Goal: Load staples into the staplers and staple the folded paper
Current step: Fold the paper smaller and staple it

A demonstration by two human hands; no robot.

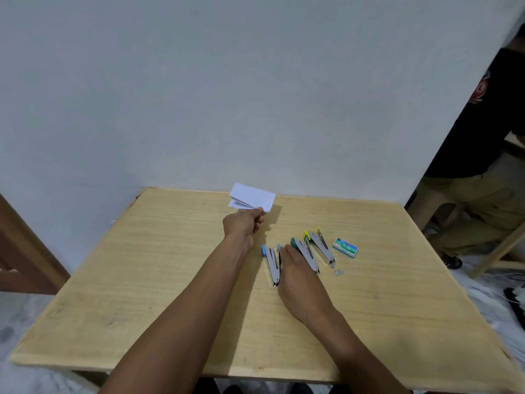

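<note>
The left hand [243,223] reaches forward over the far middle of the table and pinches the near corner of the folded paper [252,198] between thumb and curled fingers. The white sheet is held slightly lifted near the table's back edge, its folded layers fanning open on the left side. The right hand [297,270] lies palm down on the wooden table [159,280], fingers stretched forward and close together, holding nothing. It fills the gap between two staplers, and its fingertips end just beside the teal cap of the middle one. Whether the hand's sides actually touch either stapler cannot be told. On its left lies the blue stapler [273,265], swung open in a narrow V with both blue-tipped ends pointing away and the hinge toward the person. On its right the teal stapler [306,255] lies open in the same way, partly hidden by the hand, and just beyond it is the yellow stapler [321,247], also open, its metal channel facing up. A few loose staples [338,272] sit near the yellow stapler's hinge end, and a small green and blue staple box [345,247] rests flat a little farther right. Behind the table rises a plain pale wall [199,81]. At the right edge another person [483,143] in a black shirt and khaki trousers is partly in view.
</note>
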